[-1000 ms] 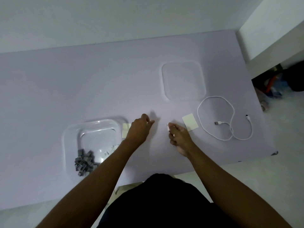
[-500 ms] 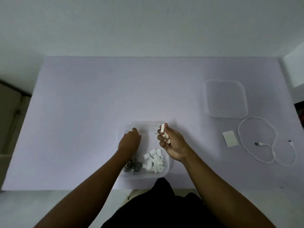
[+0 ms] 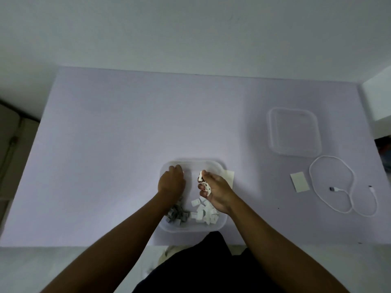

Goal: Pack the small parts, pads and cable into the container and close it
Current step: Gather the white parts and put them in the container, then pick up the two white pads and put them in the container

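Observation:
A clear plastic container (image 3: 213,164) stands near the table's front edge. It holds several grey parts (image 3: 176,214) and several white parts (image 3: 203,212). My left hand (image 3: 171,182) hovers inside the container with its fingers curled; I cannot see anything in it. My right hand (image 3: 213,191) is over the container, shut on a few small white parts. One pale pad (image 3: 230,177) lies just right of the container, partly hidden by my right hand. A second pad (image 3: 300,182) and a coiled white cable (image 3: 342,187) lie to the right. The clear lid (image 3: 294,132) rests behind them.
The lilac table (image 3: 127,134) stretches wide to the left and back. A white block (image 3: 378,98) stands at the far right corner. The table's right edge drops off beside the cable.
A second ago both hands were on the bare table near the pad. Now both are over the container, the right one holding white parts. The view has swung left.

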Demonstrator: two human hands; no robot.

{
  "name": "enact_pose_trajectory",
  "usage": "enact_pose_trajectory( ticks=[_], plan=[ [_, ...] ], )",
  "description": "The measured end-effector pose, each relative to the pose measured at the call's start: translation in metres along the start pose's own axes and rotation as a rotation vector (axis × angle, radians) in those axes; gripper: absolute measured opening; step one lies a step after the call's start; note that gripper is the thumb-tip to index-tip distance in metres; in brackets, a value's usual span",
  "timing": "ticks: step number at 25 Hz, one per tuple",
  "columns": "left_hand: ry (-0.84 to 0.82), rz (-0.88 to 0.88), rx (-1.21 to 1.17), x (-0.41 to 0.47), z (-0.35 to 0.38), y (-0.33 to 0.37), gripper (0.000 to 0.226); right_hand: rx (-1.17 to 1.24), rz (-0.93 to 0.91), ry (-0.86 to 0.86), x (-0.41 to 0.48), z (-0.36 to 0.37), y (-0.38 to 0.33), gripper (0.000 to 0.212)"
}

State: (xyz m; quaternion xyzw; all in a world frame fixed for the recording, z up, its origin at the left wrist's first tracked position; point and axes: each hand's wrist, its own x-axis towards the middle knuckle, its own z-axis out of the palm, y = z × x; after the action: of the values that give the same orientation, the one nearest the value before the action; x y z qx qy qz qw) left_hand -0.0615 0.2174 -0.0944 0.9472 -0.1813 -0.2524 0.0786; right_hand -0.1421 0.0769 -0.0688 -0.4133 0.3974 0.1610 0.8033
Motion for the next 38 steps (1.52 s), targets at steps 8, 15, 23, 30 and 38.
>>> enact_pose_trajectory(
  ticks=[8,15,23,30,38],
  plan=[
    [0.542,-0.043,-0.640,-0.014,-0.025,-0.043,0.017,-0.285,0.098,0.185,0.038,0.026,0.023,0.025],
    [0.231,-0.180,-0.968,-0.005,0.008,-0.049,0.036,-0.238,0.122,0.281,0.070,0.057,0.023,0.013],
    [0.241,-0.184,-0.969,0.000,0.010,-0.041,0.039,-0.592,-0.074,0.314,0.050,0.030,0.016,0.049],
    [0.494,-0.014,-0.665,0.009,-0.007,-0.012,0.030,-0.502,-0.386,0.326,0.001,0.009,-0.027,0.016],
    [0.201,0.500,-0.419,0.004,-0.021,0.144,0.029,-0.333,-0.455,0.745,-0.036,-0.131,-0.052,0.020]
  ],
)
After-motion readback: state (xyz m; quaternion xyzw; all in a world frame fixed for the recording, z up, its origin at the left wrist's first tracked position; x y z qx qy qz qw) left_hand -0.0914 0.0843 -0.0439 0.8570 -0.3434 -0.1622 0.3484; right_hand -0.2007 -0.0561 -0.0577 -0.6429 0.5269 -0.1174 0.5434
